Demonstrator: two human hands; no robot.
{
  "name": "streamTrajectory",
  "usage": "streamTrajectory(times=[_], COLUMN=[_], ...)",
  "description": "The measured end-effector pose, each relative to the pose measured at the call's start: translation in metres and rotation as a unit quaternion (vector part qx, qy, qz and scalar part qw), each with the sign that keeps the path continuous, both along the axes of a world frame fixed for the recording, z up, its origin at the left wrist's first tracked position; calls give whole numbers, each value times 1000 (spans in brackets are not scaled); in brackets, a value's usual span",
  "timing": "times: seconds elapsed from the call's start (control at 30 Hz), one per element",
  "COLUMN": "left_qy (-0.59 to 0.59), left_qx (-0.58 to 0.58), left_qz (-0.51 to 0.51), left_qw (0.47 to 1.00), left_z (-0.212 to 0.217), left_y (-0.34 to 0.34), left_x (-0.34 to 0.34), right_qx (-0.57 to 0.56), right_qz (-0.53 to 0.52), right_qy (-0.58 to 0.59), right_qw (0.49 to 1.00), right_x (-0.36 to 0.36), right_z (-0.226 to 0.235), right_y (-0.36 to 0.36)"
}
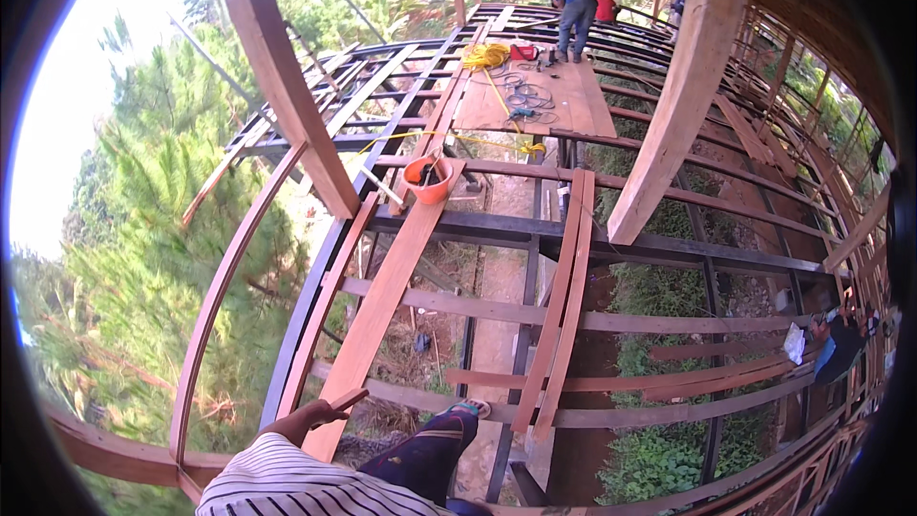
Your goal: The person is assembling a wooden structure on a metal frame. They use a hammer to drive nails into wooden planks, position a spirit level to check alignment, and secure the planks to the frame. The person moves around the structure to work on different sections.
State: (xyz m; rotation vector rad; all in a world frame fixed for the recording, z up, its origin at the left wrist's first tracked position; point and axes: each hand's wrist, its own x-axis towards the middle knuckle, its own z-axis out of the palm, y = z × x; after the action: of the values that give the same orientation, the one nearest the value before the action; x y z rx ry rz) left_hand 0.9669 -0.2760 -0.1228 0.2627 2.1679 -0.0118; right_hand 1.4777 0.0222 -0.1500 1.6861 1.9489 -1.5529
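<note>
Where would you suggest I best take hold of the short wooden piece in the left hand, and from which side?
Probably the free end of the short wooden piece, coming from the right: the left hand covers its other end, while the bare length juts out rightward and slightly away from the wearer.

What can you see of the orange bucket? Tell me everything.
The orange bucket looks like plastic: round, open-topped, tapering toward its base. It stands roughly upright on the far part of a wide wooden plank, with dark items inside, too small to identify. Nobody is touching it; any handle is unclear.
</note>
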Motion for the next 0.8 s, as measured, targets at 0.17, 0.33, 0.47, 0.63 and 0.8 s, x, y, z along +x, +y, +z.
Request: streamTrajectory(times=[0.17,0.33,0.47,0.63,0.8], left_qy=[-169,-210,-167,-186,-140], left_qx=[30,41,26,120,148], left_qz=[171,258,382,527,453], left_qw=[970,942,909,820,868], left_z=[75,16,-13,-33,7], left_y=[-33,-111,-138,-137,-77], left_x=[112,146,114,22,-101], right_qx=[-43,73,114,60,37], right_qz=[-100,-30,-78,-28,84], right_qy=[-49,-79,-54,-113,-124], right_qw=[993,994,989,991,988], right_x=[73,75,-7,-142,-281], right_z=[23,-28,20,55,64], right_y=[6,59,75,96,123])
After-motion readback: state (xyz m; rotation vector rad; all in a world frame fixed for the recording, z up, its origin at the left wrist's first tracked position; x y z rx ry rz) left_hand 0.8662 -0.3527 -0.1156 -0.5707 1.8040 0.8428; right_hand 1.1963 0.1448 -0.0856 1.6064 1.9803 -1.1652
